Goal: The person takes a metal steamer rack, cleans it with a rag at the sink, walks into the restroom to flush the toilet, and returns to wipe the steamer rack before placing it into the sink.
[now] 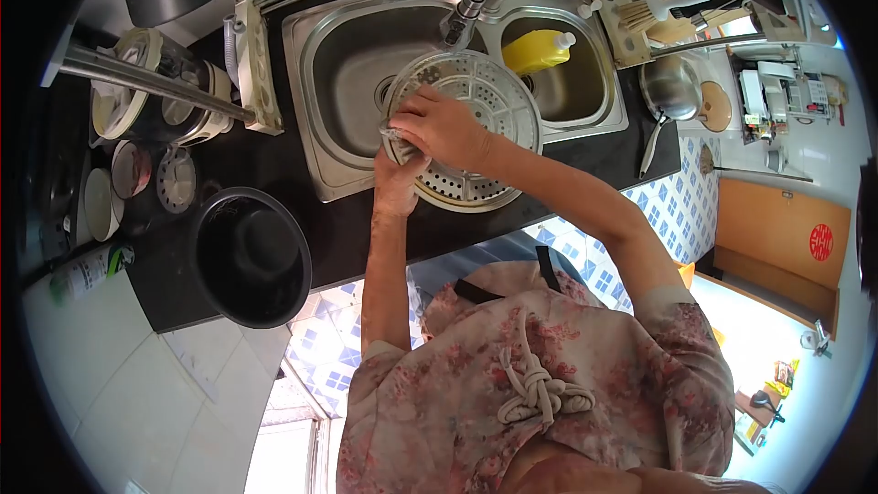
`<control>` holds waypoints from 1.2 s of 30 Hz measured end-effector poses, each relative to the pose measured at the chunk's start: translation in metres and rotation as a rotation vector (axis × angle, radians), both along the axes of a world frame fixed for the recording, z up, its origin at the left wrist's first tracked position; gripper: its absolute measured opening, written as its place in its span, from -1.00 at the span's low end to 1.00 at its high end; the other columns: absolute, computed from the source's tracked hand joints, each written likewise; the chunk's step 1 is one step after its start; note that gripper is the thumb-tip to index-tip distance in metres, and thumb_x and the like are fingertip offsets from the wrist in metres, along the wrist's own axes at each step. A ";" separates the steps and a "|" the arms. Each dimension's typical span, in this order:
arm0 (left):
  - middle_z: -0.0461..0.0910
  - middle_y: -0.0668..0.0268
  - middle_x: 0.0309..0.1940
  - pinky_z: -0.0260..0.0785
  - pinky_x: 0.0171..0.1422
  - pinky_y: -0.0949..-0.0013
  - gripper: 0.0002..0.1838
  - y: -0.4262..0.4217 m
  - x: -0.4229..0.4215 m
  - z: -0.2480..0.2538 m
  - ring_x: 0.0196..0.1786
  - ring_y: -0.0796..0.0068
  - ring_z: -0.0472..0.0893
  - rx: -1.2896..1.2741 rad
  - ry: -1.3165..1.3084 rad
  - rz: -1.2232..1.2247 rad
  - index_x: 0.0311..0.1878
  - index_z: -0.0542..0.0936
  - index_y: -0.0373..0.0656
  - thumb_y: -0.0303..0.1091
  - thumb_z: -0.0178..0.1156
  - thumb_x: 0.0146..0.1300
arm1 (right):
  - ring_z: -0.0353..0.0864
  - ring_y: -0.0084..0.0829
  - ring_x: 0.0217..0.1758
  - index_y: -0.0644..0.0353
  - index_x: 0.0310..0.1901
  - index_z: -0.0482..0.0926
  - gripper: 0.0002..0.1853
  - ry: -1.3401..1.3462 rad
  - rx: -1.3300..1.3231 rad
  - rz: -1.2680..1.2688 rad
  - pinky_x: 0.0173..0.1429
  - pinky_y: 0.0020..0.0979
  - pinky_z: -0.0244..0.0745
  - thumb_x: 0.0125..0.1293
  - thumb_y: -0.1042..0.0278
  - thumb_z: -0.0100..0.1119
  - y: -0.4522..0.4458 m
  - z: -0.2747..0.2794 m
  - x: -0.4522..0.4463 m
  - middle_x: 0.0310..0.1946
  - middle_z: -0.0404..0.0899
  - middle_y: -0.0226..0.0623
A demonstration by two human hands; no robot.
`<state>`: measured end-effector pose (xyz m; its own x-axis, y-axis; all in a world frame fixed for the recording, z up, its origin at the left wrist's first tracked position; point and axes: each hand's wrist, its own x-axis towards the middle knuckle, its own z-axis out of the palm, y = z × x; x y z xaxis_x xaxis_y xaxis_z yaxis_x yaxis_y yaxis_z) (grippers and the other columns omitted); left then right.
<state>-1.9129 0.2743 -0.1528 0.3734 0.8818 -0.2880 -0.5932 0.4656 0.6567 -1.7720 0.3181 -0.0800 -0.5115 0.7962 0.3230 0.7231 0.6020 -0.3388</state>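
Observation:
A round metal steamer tray (501, 119) with many holes rests tilted over the sink and its front edge. My left hand (399, 185) is closed around the tray's left rim, near a side handle. Over that same rim, just above the left hand, my right hand (446, 130) is bent with its fingers curled together. A small greyish thing shows beside its fingertips; whether it is a scrubber or the tray's handle I cannot make out. The faucet (457, 23) hangs right above the tray's far edge, with no clear stream of water visible.
The double sink (334, 64) has a yellow bottle (538, 52) in its right basin. A black basin (251, 256) stands on the counter at left, near small bowls (131, 169). A saucepan (670, 89) is at right. A metal rail (155, 82) crosses the upper left.

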 end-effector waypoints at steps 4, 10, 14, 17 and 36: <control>0.57 0.30 -0.06 0.47 0.13 0.36 -0.47 -0.002 -0.003 0.010 -0.01 0.47 0.59 0.001 -0.011 0.000 0.18 0.43 -0.27 -0.65 0.19 0.06 | 0.56 -0.25 -0.07 0.00 -0.13 0.63 -0.76 0.043 -0.072 0.006 -0.10 -0.29 0.59 0.12 0.36 0.34 -0.002 0.012 0.003 -0.21 0.60 -0.42; 0.55 0.23 0.02 0.48 0.18 0.30 -0.35 -0.004 -0.002 0.025 0.05 0.37 0.59 -0.085 -0.058 -0.011 0.30 0.34 -0.28 -0.63 0.23 0.06 | 0.60 -0.25 -0.10 -0.07 -0.11 0.60 -0.73 -0.019 -0.094 -0.174 -0.15 -0.28 0.61 0.13 0.41 0.31 0.019 -0.002 0.027 -0.15 0.59 -0.44; 0.58 0.17 0.01 0.49 0.18 0.26 -0.35 -0.003 -0.004 0.023 0.03 0.33 0.62 -0.076 -0.086 -0.033 0.29 0.35 -0.29 -0.57 0.30 0.08 | 0.60 -0.29 -0.05 -0.08 -0.13 0.61 -0.73 -0.094 -0.005 -0.011 -0.12 -0.30 0.62 0.11 0.44 0.30 0.016 0.002 0.027 -0.10 0.58 -0.44; 0.58 0.16 0.00 0.49 0.19 0.24 -0.35 -0.002 -0.004 0.023 0.03 0.33 0.62 -0.069 -0.138 -0.025 0.28 0.35 -0.31 -0.57 0.29 0.07 | 0.58 -0.31 0.00 -0.07 -0.14 0.62 -0.72 -0.098 -0.056 0.070 -0.05 -0.32 0.63 0.08 0.47 0.29 0.017 0.010 0.029 -0.07 0.57 -0.46; 0.58 0.15 0.08 0.45 0.24 0.27 -0.31 -0.001 -0.008 0.010 0.07 0.30 0.62 -0.030 -0.082 -0.053 0.31 0.35 -0.33 -0.60 0.30 0.03 | 0.57 -0.26 0.04 -0.06 -0.12 0.66 -0.67 -0.047 -0.118 0.104 0.05 -0.33 0.59 0.03 0.50 0.24 0.005 -0.003 0.026 -0.08 0.55 -0.44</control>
